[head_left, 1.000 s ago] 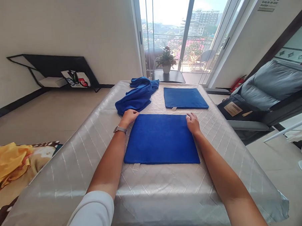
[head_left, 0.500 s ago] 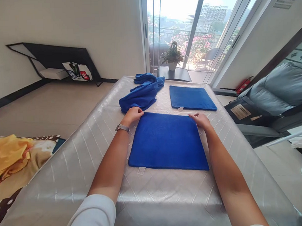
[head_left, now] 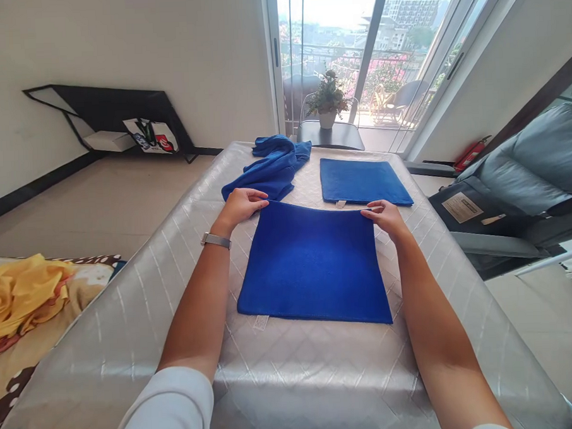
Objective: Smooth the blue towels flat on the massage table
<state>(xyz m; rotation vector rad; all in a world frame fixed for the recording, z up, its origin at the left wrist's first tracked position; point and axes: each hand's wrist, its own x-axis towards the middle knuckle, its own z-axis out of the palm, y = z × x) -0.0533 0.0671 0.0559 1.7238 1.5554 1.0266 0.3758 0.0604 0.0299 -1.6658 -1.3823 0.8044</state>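
A flat, folded blue towel (head_left: pixel 311 264) with a white tag at its near left corner lies in front of me, its far edge lifted slightly. My left hand (head_left: pixel 242 205), a watch on its wrist, pinches the far left corner. At the far right corner, my right hand (head_left: pixel 385 218) pinches the same towel between thumb and fingers. Just past my right hand lies a second folded blue towel (head_left: pixel 366 181), also tagged. Beyond my left hand is a crumpled heap of blue cloth (head_left: pixel 274 167).
The table (head_left: pixel 293 372) has a shiny quilted cover. Behind it stands a chair (head_left: pixel 334 138) bearing a potted plant (head_left: pixel 327 102), near a glass sliding door. A grey padded seat (head_left: pixel 539 159) is at right. Yellow cloth (head_left: pixel 24 292) lies at lower left.
Both hands have raised the towel's far edge a little off the table, and the left hand has shifted slightly left and away from me. The view has tilted slightly.
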